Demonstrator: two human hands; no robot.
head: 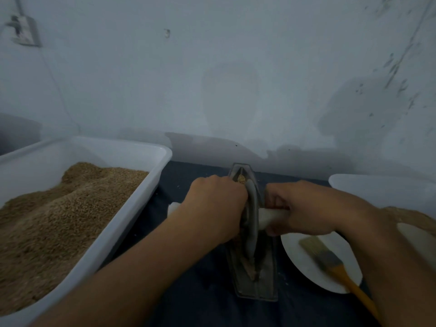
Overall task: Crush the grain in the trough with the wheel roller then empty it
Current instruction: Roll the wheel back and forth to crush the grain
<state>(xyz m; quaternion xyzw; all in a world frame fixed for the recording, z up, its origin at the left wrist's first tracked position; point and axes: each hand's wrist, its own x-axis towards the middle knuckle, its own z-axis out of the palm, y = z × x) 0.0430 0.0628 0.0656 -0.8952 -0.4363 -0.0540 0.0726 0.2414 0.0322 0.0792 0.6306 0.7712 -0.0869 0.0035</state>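
Both hands grip the axle handle: left hand [215, 206] and right hand [298, 208] wrapped either side of the wheel roller [251, 220], which stands in the narrow trough [253, 234] (centred on the dark table). Probably heavy, rigid metal; the handle ends are the sensible hold.
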